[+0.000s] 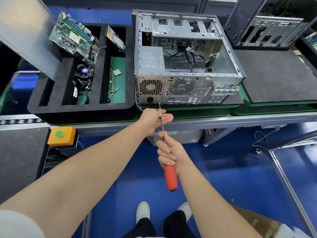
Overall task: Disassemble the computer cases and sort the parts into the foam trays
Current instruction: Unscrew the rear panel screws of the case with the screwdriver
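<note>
An open grey computer case (188,66) lies on its side on the bench, rear panel facing me, with a power supply (151,57) and loose cables inside. My right hand (171,155) grips a red-handled screwdriver (170,177). Its long shaft runs up to a screw at the lower rear edge of the case, beside the power socket. My left hand (154,121) lies under the shaft with fingers nearly straight, steadying it. To the left, a black foam tray (51,86) holds a motherboard (73,38), a fan (84,71), a drive (115,40), a memory stick and a CPU chip.
A second, dark computer case (267,23) stands at the back right on a black mat (277,74). A grey metal side panel (25,35) leans at the far left. An orange box with a green button (60,135) hangs below the bench edge. My feet stand on blue floor.
</note>
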A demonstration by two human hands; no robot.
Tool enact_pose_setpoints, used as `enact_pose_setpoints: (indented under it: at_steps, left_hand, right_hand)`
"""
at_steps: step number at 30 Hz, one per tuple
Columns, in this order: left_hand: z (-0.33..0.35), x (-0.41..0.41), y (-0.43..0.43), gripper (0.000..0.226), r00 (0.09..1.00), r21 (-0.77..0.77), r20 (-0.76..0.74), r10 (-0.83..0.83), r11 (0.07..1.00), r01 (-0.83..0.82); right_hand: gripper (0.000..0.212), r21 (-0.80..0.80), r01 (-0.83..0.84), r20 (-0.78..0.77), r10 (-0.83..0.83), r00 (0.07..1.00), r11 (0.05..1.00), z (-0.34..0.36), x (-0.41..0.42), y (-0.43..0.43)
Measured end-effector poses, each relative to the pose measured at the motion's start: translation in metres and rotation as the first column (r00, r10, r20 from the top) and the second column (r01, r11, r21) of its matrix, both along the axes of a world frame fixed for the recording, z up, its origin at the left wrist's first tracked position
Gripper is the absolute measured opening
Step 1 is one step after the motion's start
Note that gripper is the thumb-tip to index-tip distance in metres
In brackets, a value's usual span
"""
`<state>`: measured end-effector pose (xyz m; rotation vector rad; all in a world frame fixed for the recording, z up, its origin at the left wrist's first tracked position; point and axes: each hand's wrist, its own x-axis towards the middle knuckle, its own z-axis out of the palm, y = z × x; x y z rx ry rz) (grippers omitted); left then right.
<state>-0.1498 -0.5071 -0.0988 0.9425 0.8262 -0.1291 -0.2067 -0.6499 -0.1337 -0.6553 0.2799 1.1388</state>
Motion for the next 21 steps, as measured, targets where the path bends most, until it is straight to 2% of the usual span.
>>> enact_pose_setpoints:
  at_steps: [2,3,4,5,6,7,8,10,11,12,13,15,16,18,19,21]
  left_hand:
    - [-0.001,-0.001,0.000,0.021,1.000,0.008,-0.005,-0.009,1.000,0.009]
    - [-0.002,-0.002,-0.001,0.023,1.000,0.010,-0.008,-0.013,1.000,0.013]
    - [-0.003,-0.003,-0.002,0.026,1.000,0.011,-0.001,-0.022,1.000,0.022]
    - [-0.004,-0.004,-0.004,0.029,0.999,0.009,0.015,-0.031,0.999,0.031]
    - [-0.004,-0.005,-0.006,0.032,0.999,0.005,0.029,-0.037,0.999,0.036]
    - [-0.005,-0.005,-0.008,0.034,0.999,-0.007,0.036,-0.034,0.999,0.035]
    - [-0.005,-0.005,-0.010,0.035,0.999,-0.024,0.036,-0.025,0.999,0.026]
    - [-0.005,-0.005,-0.013,0.035,1.000,-0.024,0.026,-0.016,1.000,0.017]
    - [-0.005,-0.005,-0.014,0.033,1.000,-0.003,0.019,-0.020,1.000,0.020]
    - [-0.005,-0.004,-0.014,0.031,1.000,0.018,0.013,-0.024,1.000,0.024]
    - [-0.006,-0.003,-0.013,0.028,1.000,0.027,0.009,-0.025,0.999,0.025]
    - [-0.007,-0.001,-0.011,0.024,1.000,0.009,-0.001,-0.025,1.000,0.025]
    - [-0.008,0.000,-0.010,0.024,1.000,-0.007,-0.002,-0.024,1.000,0.024]
    - [-0.009,0.000,-0.007,0.026,0.999,-0.056,0.019,-0.026,0.998,0.027]
    - [-0.011,0.000,-0.006,0.027,0.999,-0.087,0.039,-0.029,0.996,0.032]
    - [-0.015,-0.002,-0.003,0.028,0.996,-0.139,0.076,-0.036,0.989,0.047]
  right_hand:
    - [0.018,-0.280,-0.004,0.217,0.067,0.974,0.960,0.002,0.001,0.002]
    - [0.017,-0.454,0.014,0.341,0.159,0.927,0.891,0.004,0.001,0.004]
    - [0.017,-0.637,0.059,0.444,0.304,0.843,0.769,0.005,0.000,0.007]
    - [0.017,-0.798,0.156,0.495,0.487,0.719,0.582,0.005,0.000,0.010]
    - [0.015,-0.884,0.278,0.466,0.668,0.580,0.376,0.003,-0.001,0.013]
    - [0.010,-0.894,0.386,0.402,0.788,0.466,0.228,0.001,-0.003,0.015]
    - [0.004,-0.878,0.455,0.348,0.849,0.399,0.146,-0.001,-0.006,0.018]
    - [0.011,-0.849,0.518,0.328,0.874,0.358,0.107,-0.006,-0.011,0.022]
    - [0.009,-0.850,0.515,0.334,0.873,0.356,0.116,-0.008,-0.011,0.023]
    - [0.006,-0.853,0.497,0.378,0.846,0.376,0.161,-0.007,-0.011,0.024]
    - [0.013,-0.857,0.457,0.444,0.791,0.421,0.237,-0.006,-0.009,0.022]
    - [0.024,-0.821,0.299,0.561,0.596,0.574,0.486,-0.003,-0.004,0.016]
    - [0.025,-0.759,0.207,0.573,0.482,0.662,0.618,-0.002,-0.001,0.011]
    - [0.025,-0.564,0.057,0.481,0.273,0.833,0.824,-0.002,0.003,0.000]
    - [0.026,-0.452,0.019,0.404,0.186,0.896,0.892,-0.004,0.003,-0.005]
    - [0.028,-0.251,-0.009,0.254,0.075,0.964,0.968,-0.010,0.002,-0.007]
